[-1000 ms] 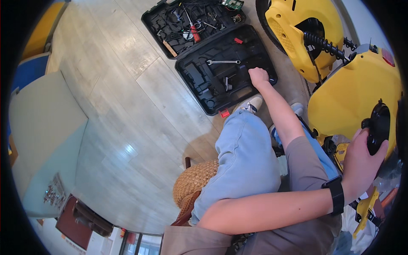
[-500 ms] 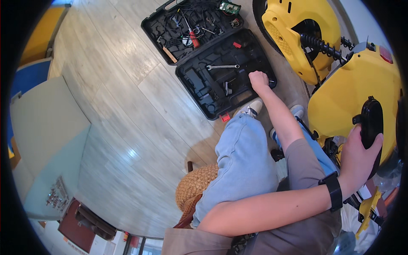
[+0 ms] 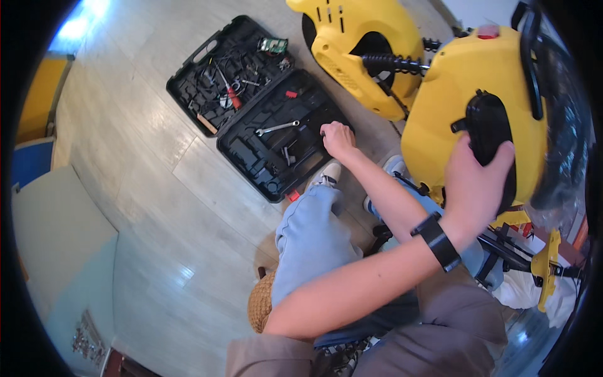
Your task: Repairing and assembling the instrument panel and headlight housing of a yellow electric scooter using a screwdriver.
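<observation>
Left hand [image 3: 472, 183] wrapped round black oval part [image 3: 488, 125] in front of yellow vehicle body [image 3: 433, 119], contact there unclear, right hand [image 3: 339, 139] curled over open black tool case [image 3: 314, 100] on floor [image 3: 144, 207], can't tell if gripping anything, steel wrench [image 3: 277, 128] lying nearby inside case.

Floor [image 3: 144, 157]: pale grey wood-look planks, glossy, with patches of reflected light. Directly on it: black tool case [image 3: 267, 113], lying open, both halves flat; pale shoe [image 3: 330, 171] just beside case's near edge; second shoe [image 3: 395, 164] farther right; woven stool [image 3: 260, 303] nearer; yellow machine [image 3: 452, 94] right of case.
</observation>
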The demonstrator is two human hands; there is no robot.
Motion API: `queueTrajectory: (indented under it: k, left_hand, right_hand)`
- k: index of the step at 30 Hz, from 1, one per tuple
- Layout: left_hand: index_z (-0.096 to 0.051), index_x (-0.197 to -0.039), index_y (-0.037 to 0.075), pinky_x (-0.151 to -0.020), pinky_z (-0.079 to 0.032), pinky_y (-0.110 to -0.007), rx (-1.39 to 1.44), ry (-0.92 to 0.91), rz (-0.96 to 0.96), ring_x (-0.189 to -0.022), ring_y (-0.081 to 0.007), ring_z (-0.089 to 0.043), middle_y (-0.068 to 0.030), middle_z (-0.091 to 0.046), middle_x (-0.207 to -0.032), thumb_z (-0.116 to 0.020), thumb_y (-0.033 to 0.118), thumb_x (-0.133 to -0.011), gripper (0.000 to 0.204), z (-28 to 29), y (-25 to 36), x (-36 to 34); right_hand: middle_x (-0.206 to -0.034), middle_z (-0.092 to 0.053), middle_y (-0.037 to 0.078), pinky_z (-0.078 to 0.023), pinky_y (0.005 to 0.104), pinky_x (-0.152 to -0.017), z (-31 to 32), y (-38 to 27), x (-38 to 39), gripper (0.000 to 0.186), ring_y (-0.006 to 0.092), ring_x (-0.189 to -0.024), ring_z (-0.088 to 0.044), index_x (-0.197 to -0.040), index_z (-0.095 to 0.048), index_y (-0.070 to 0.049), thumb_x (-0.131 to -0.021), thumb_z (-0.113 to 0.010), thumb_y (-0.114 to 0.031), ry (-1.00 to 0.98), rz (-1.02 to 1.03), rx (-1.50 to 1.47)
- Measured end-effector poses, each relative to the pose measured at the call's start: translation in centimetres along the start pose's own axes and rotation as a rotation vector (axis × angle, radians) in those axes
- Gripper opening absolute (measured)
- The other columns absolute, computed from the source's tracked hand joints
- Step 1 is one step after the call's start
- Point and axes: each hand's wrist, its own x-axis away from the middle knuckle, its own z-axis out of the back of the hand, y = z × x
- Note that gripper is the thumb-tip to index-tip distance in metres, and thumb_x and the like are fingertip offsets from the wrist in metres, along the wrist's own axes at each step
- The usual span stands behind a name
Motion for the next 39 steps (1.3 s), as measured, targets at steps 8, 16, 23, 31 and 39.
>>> queueTrajectory:
  k: [8, 16, 23, 31, 39]
  left_hand:
    - [-0.062, -0.107, -0.005, -0.078, -0.054, -0.032, -0.153, -0.185, -0.245, -0.086, -0.0178, -0.068, -0.0121, -0.071, -0.096, -0.075, 0.017, -0.082, 0.035, 1.7, 2.8, -0.7]
    - [-0.060, -0.115, 0.009, -0.073, -0.059, -0.031, -0.167, -0.396, -0.102, -0.088, -0.0151, -0.069, -0.0027, -0.068, -0.100, -0.067, 0.014, -0.091, 0.026, 3.2, 6.4, -0.8]
    - [-0.052, -0.129, 0.007, -0.095, -0.053, -0.041, -0.159, -0.435, -0.032, -0.112, -0.0241, -0.063, -0.0118, -0.063, -0.123, -0.055, 0.021, -0.098, 0.034, 2.7, 6.1, -1.1]
    - [-0.048, -0.136, 0.003, -0.102, -0.047, -0.041, -0.251, -0.407, -0.059, -0.121, -0.0267, -0.058, -0.0121, -0.059, -0.133, -0.048, 0.029, -0.098, 0.046, 2.9, 6.1, -2.3]
    - [-0.049, -0.135, 0.008, -0.101, -0.046, -0.045, -0.115, -0.307, 0.014, -0.120, -0.0266, -0.058, -0.0105, -0.060, -0.132, -0.044, 0.034, -0.101, 0.043, 2.3, 6.6, -1.5]
  right_hand:
    - [-0.090, -0.069, 0.017, -0.052, 0.0482, -0.078, 12.3, -3.0, 6.0, 0.014, 0.0378, -0.089, -0.067, -0.087, -0.071, -0.009, -0.081, -0.073, -0.021, 0.071, 0.112, -0.136]
    - [-0.125, -0.063, 0.017, -0.042, 0.0380, -0.103, 22.8, -0.8, 12.3, 0.053, 0.0280, -0.122, -0.056, -0.129, -0.061, -0.009, -0.083, -0.076, -0.031, -0.396, -0.229, -0.579]
    - [-0.081, -0.070, 0.012, -0.051, 0.0395, -0.076, 30.1, 1.9, 17.0, 0.020, 0.0274, -0.079, -0.068, -0.092, -0.071, -0.006, -0.078, -0.075, -0.021, -0.064, -0.026, -0.551]
    - [-0.084, -0.070, 0.015, -0.052, 0.0389, -0.076, 32.0, 2.9, 18.2, 0.019, 0.0288, -0.083, -0.070, -0.092, -0.070, -0.001, -0.079, -0.075, -0.013, 0.188, 0.032, -0.643]
    - [-0.084, -0.072, 0.012, -0.053, 0.0306, -0.073, 33.5, 2.6, 17.2, 0.013, 0.0222, -0.075, -0.069, -0.095, -0.071, -0.001, -0.083, -0.072, -0.006, 0.646, -0.014, -0.769]
